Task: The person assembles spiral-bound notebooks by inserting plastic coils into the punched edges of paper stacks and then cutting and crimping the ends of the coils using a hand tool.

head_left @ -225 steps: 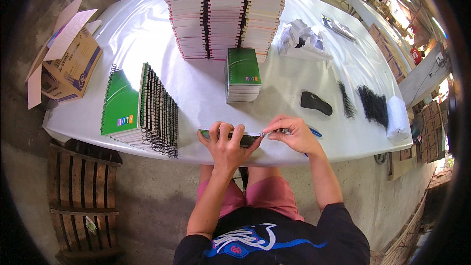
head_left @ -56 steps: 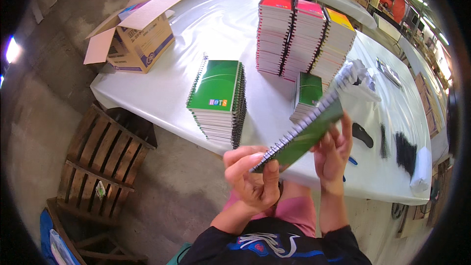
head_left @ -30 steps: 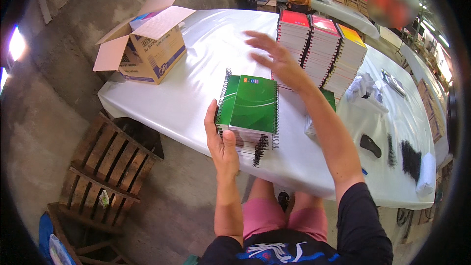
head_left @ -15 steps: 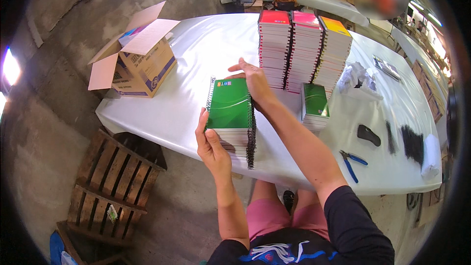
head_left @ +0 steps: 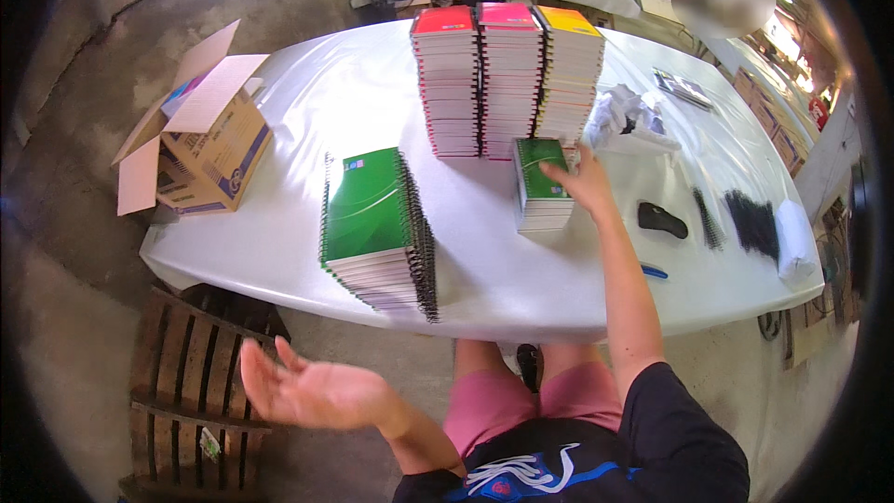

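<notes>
A tall stack of green spiral notebooks (head_left: 365, 210) stands on the white-covered table, its black coils bristling along the right side. My left hand (head_left: 317, 393) is off the table at the lower left, palm turned up, fingers spread, holding nothing. My right hand (head_left: 587, 184) is at the smaller stack of green notebooks (head_left: 545, 210), thumb over the top cover and fingers apart by its right edge. Behind that stack rise tall piles of red notebooks (head_left: 445, 84), pink notebooks (head_left: 509, 84) and yellow-topped notebooks (head_left: 570, 65).
An open cardboard box (head_left: 219, 154) sits at the table's left. To the right lie crumpled white plastic (head_left: 633, 121), a black curved object (head_left: 662, 220), blue-handled pliers (head_left: 654, 271) partly hidden by my forearm, and loose black coils (head_left: 752, 224). A wooden slatted rack (head_left: 186, 373) is below left.
Both hands have left the large green stack. My left hand has dropped back toward the lower left, and my right hand has moved right to the smaller green stack. The view has shifted.
</notes>
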### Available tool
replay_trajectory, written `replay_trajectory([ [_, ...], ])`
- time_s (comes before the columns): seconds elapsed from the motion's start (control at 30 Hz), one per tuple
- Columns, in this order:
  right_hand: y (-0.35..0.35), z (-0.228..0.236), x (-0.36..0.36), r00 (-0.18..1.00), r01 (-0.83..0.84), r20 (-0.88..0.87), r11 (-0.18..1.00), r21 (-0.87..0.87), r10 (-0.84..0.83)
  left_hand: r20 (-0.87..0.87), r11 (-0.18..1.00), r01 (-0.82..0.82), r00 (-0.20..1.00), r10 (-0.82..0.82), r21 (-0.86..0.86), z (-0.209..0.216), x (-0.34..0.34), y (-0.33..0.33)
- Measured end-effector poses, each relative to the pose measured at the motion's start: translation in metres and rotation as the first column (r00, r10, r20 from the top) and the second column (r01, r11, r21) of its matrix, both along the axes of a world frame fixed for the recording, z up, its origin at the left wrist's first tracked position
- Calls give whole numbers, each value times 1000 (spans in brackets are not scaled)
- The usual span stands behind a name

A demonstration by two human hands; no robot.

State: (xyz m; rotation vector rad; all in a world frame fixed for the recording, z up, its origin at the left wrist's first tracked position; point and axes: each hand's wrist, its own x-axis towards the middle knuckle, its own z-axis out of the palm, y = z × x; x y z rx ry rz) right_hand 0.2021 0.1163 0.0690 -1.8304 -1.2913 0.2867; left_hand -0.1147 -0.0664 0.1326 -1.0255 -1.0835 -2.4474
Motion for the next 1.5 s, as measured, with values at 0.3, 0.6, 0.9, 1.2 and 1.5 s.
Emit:
replay_trajectory([
  [0.3,-23,-3,56,988,-102,-126,992,-79,91,-392,738,577,625,-675,-349,-18,124,-9],
  [0.6,-160,30,6,743,-639,-171,762,103,647,530,55,966,187,-827,-254,-74,139,66],
  [0.9,-115,-34,272,742,506,588,844,-178,-321,-493,397,-347,253,-832,-849,-52,137,46],
  [1.2,-122,-5,298,703,323,693,940,-113,-158,-653,692,-181,557,-513,-699,-100,154,39],
  [1.5,-161,13,86,745,-653,93,751,-96,660,-651,698,-205,600,-464,-686,-106,161,47],
])
